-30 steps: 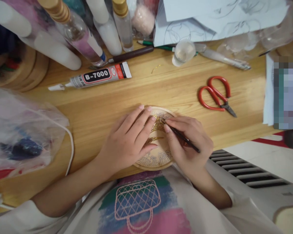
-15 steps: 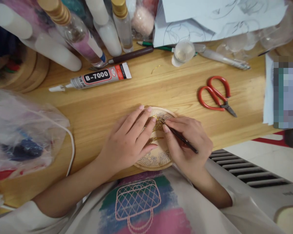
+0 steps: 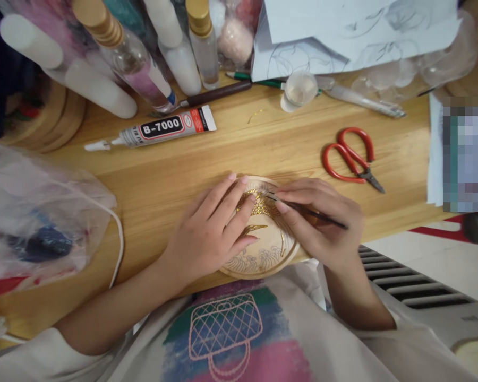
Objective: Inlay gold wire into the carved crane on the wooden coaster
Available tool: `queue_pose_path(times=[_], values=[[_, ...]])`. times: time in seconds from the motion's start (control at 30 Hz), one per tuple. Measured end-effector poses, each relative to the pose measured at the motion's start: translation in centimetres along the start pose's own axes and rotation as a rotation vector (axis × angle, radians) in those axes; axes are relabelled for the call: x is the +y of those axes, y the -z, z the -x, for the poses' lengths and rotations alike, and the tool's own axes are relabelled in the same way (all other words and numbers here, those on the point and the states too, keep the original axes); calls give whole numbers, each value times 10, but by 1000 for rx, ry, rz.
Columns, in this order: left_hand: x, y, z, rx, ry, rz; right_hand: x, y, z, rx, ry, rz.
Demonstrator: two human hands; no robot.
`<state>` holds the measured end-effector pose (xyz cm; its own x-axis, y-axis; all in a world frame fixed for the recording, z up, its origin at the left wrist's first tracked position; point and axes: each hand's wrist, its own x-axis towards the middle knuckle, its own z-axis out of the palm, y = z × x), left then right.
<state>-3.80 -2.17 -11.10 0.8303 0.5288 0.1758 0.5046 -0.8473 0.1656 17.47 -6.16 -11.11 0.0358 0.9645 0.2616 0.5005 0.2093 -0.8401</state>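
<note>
A round wooden disc printed with wave patterns lies at the table's front edge. Gold wire work covers part of its upper half, and a pointed gold wire shape lies lower down. My left hand rests over the disc's left side, fingers stretched out, a fingertip touching the gold work. Dark tweezers are pinched in my right hand, their fine tips over the disc beside the gold work. A short gold wire piece lies at the disc's right side.
Red-handled scissors lie to the right. Behind the disc are a B-7000 glue tube, a dark pen and a small clear cup. Bottles and sketched papers line the back; a plastic bag sits left.
My right hand has shifted right with the tweezers, which now lie flatter, uncovering the disc's right side and the short gold wire piece. My left hand has hardly moved.
</note>
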Motion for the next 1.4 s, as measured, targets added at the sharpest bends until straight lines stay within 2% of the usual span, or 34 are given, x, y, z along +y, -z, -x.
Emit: queue_pose_path(times=[0.27,0.67,1.4], values=[[0,0,-1,4,6,11,7,3,-6,-72,60,4],[1,2,-1,-11,9,-4,6,4,-7,-101,108,46],[0,-1,0,8,-1,0,-2,-10,3,30,76,90]])
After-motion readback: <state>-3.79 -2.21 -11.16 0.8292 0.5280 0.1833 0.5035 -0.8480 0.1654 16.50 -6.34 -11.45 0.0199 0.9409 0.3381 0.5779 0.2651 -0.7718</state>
